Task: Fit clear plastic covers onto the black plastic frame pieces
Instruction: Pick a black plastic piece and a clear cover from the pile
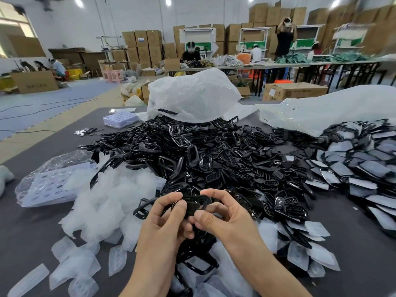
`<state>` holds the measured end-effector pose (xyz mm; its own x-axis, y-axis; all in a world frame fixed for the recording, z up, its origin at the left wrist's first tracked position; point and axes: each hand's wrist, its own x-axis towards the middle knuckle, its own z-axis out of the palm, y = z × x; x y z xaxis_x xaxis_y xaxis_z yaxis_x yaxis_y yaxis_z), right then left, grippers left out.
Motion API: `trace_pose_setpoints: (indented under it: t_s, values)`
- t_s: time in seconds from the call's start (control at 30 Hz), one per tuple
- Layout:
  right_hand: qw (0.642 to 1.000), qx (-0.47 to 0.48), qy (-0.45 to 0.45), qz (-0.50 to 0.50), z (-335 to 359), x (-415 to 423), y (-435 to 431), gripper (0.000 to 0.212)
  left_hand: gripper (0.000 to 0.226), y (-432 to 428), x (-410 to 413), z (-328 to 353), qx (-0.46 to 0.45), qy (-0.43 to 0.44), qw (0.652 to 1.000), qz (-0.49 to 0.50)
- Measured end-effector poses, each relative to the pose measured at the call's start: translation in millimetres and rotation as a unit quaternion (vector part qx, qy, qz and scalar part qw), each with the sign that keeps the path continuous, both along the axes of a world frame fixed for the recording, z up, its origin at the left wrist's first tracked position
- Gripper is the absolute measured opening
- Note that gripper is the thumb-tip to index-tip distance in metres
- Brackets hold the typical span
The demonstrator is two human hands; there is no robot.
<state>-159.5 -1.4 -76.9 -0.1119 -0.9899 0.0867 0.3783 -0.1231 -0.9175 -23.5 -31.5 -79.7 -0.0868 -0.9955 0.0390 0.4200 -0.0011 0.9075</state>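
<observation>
1. Head view: the left hand point(165, 224) and right hand point(225, 217) are meeting at the near edge of the heap. Each grip is pinching the same small black plastic frame piece point(194, 207) between thumb and curled fingers, probably to steady it while pressing parts together.
2. Fingers are hiding most of that piece, so I cannot tell whether a clear cover is sitting on it.
3. Thin clear plastic covers point(72, 266) are lying loose on the grey worktop point(32, 228) near the wrists, seemingly kept within reach.
4. The big heap of black plastic frame pieces point(203, 151) is spreading beyond, its far side disappearing under a white plastic bag point(192, 93).
</observation>
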Motion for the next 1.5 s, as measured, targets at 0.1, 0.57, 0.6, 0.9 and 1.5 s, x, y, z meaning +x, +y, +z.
trace_pose_setpoints:
  t_s: [0.1, 0.57, 0.6, 0.9, 1.5]
  values:
    - [1.0, 0.0, 0.006, 0.007, 0, 2, 2, 0.035, 0.029, 1, 0, -2, -0.017, -0.013, 1.0, 0.007]
    - [1.0, 0.017, -0.012, 0.002, 1, 6, 5, 0.024, 0.031, 0, 13, 4, -0.141, -0.258, 0.956, 0.02]
    - [1.0, 0.021, -0.002, -0.008, 1, 6, 4, 0.023, 0.03, -1, 15, 6, -0.16, -0.29, 0.943, 0.024]
    - [0.97, -0.023, 0.219, -0.107, 1, 5, 8, 0.026, 0.006, 6, 12, 9, -0.2, -0.345, 0.916, 0.039]
    - [0.983, -0.038, 0.104, -0.148, 0, -18, 0, 0.025, 0.043, -95, 58, 27, -0.283, -0.768, 0.57, 0.078]
